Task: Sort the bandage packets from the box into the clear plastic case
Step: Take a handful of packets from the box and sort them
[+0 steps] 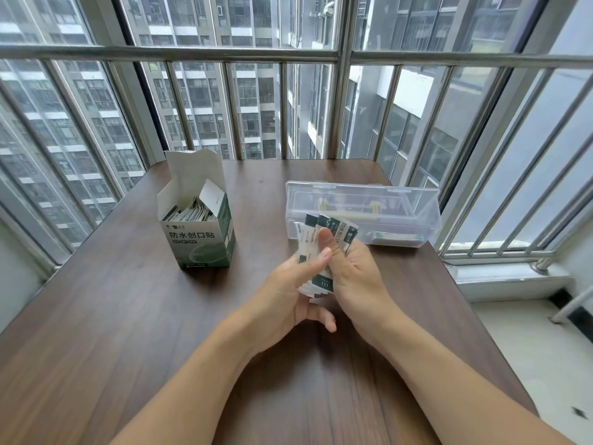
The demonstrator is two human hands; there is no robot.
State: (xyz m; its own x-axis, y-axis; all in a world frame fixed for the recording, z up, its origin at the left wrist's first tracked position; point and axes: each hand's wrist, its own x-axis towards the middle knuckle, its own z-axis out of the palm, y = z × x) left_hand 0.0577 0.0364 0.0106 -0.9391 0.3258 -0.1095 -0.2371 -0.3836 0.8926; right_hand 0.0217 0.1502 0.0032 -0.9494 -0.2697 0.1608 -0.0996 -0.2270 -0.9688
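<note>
A stack of white-and-green bandage packets point(333, 231) is held between both hands above the middle of the table. My left hand point(288, 293) grips the stack from the left, thumb across its front. My right hand point(349, 274) curls round it from the right, thumb on top. The open green-and-white bandage box point(200, 232) stands to the left with several packets inside. The clear plastic case point(401, 203) lies open behind the hands, with a few packets point(396, 236) lying flat at its front right.
The dark wooden table point(128, 316) reaches to a window with metal railing bars point(282, 110) behind it. Its right edge drops to a pale floor and sill point(513, 277).
</note>
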